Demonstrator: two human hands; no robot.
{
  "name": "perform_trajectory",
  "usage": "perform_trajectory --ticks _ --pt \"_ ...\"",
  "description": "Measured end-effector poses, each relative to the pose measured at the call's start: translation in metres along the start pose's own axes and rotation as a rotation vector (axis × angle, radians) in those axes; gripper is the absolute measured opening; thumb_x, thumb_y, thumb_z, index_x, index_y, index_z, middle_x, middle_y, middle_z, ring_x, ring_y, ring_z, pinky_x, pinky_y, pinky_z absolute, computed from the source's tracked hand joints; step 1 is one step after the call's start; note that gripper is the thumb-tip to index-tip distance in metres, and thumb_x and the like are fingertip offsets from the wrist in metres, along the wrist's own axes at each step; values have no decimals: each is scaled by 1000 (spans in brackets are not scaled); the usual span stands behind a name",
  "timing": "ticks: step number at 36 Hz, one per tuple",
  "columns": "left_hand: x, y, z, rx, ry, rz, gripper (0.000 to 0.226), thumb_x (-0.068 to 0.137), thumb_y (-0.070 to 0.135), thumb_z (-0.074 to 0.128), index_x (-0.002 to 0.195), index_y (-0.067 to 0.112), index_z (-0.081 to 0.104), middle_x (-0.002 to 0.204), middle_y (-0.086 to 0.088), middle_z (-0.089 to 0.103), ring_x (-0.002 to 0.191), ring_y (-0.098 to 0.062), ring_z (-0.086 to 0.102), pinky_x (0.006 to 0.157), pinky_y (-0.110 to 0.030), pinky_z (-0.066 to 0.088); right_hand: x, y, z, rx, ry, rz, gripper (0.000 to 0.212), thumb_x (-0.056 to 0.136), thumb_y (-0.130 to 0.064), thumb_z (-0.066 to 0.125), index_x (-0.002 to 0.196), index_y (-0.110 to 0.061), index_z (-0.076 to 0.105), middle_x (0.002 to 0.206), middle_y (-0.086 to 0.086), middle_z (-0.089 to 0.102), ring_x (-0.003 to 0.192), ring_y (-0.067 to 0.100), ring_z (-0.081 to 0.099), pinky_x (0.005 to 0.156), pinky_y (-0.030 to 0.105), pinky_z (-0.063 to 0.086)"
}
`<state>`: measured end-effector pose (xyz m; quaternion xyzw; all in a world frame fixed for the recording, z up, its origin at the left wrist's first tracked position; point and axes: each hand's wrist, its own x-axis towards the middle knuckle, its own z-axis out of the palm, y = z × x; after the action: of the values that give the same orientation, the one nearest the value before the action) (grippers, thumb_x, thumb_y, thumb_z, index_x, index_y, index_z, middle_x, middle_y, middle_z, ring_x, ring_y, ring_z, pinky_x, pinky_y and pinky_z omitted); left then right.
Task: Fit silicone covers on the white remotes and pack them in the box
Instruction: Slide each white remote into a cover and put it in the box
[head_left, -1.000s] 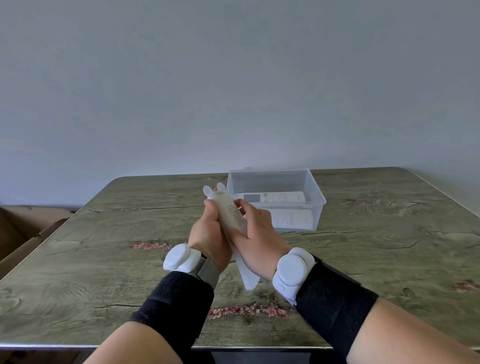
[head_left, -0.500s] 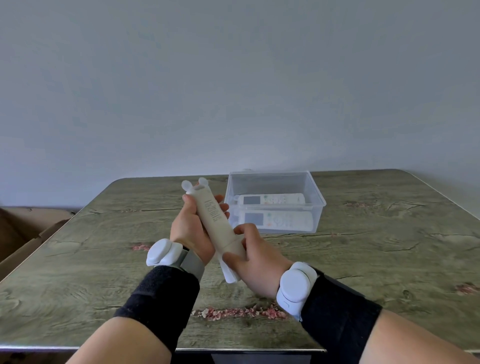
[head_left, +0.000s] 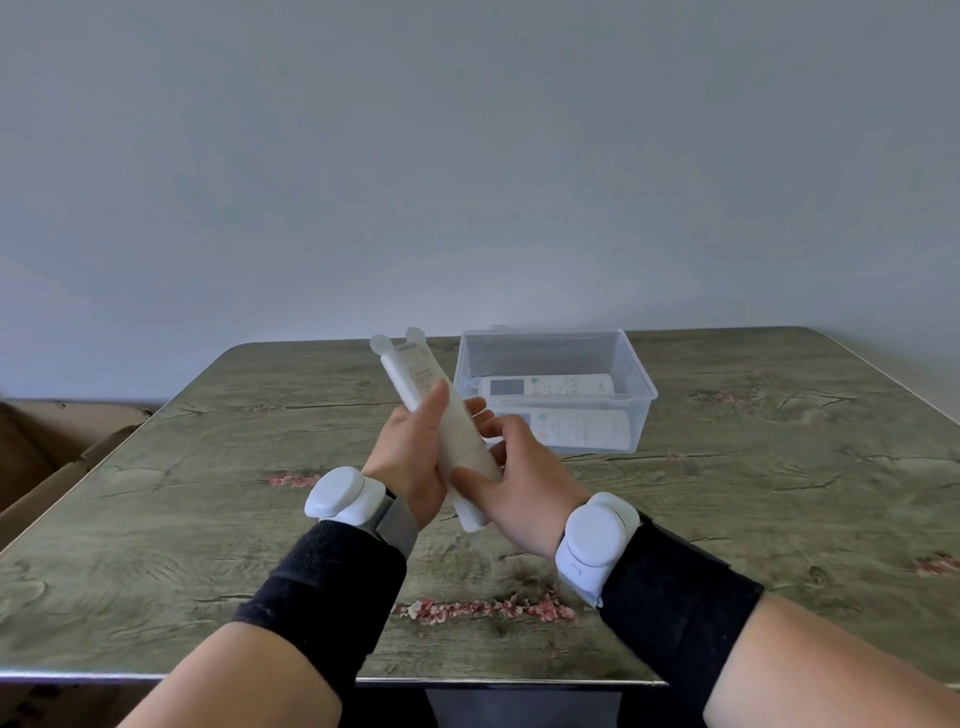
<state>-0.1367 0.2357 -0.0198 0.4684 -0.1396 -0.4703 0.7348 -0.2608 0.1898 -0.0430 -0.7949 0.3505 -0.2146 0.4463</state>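
At frame centre, both hands' grips clamp the long white remote in its translucent eared silicone cover: left hand mid-body, right hand at the lower end.

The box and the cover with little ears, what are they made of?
The box looks like clear, glossy hard plastic: the remotes show through its walls. The cover looks like milky, matte silicone with rounded ears. It is probably soft, but the picture cannot show that.

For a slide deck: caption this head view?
Left hand and right hand grip a silicone-covered remote; two remotes lie in the clear box.
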Motion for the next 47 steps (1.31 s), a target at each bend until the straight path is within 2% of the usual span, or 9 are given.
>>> perform_trajectory --ticks 12,20,23,27,30,33,35,40,47 --pt "-7 -11 -12 223 -172 -29 23 104 6 54 124 -5 56 91 -17 79 85 -25 79 66 -33 62 3 -3 -4 19 89 -1 48 80 -60 69 115 -35 49 97 -14 66 83 6 67 69 28 56" --pt "-6 -6 -18 267 -160 -80 22 97 8 65 115 -4 66 104 -21 78 95 -29 78 74 -38 64 5 3 -4 98 34 -30 54 70 -64 71 112 -34 56 96 -12 68 82 4 67 72 27 56" --pt "-2 -1 -21 257 -72 -64 25 98 8 63 119 -6 63 97 -17 79 87 -28 78 75 -42 63 3 7 -8 230 8 -36 31 90 -58 58 106 -32 62 87 -8 69 61 5 62 55 20 48" --pt "-3 10 -24 121 -99 -154 39 102 14 56 134 -9 51 117 -22 74 110 -38 72 83 -46 60 0 11 -13 303 -26 -27 34 100 -49 36 97 -40 68 70 -9 71 40 9 48 51 23 37" --pt "-7 14 -22 79 -139 -196 44 102 18 55 137 -8 47 119 -22 74 107 -36 74 72 -40 63 2 10 -15 226 -46 -18 35 98 -43 34 95 -41 69 58 1 62 42 7 46 55 28 36" --pt "-8 14 -21 77 -144 -222 43 103 20 54 138 -4 48 115 -20 76 93 -29 78 73 -40 62 3 6 -15 133 -59 -51 33 102 -25 41 93 -40 69 53 -22 60 49 -4 52 52 13 37" --pt "-9 13 -20 82 -145 -230 43 103 20 53 138 -3 48 113 -20 76 88 -28 79 68 -40 64 2 3 -14 12 -80 -82 28 100 -20 48 95 -36 71 70 -27 65 69 -6 60 64 19 44" --pt "-11 11 -19 111 -159 -239 42 104 19 51 139 -4 47 111 -22 76 82 -30 79 58 -36 62 0 1 -11 -256 -117 -195 25 91 -40 56 90 -20 71 89 2 66 81 26 62 76 44 52" --pt "-7 16 -24 118 -184 -292 39 104 20 51 134 -4 47 118 -23 74 96 -35 77 73 -46 65 -2 10 -9 -457 -183 -257 23 94 -48 55 108 -33 66 94 -11 49 84 14 49 73 30 38"
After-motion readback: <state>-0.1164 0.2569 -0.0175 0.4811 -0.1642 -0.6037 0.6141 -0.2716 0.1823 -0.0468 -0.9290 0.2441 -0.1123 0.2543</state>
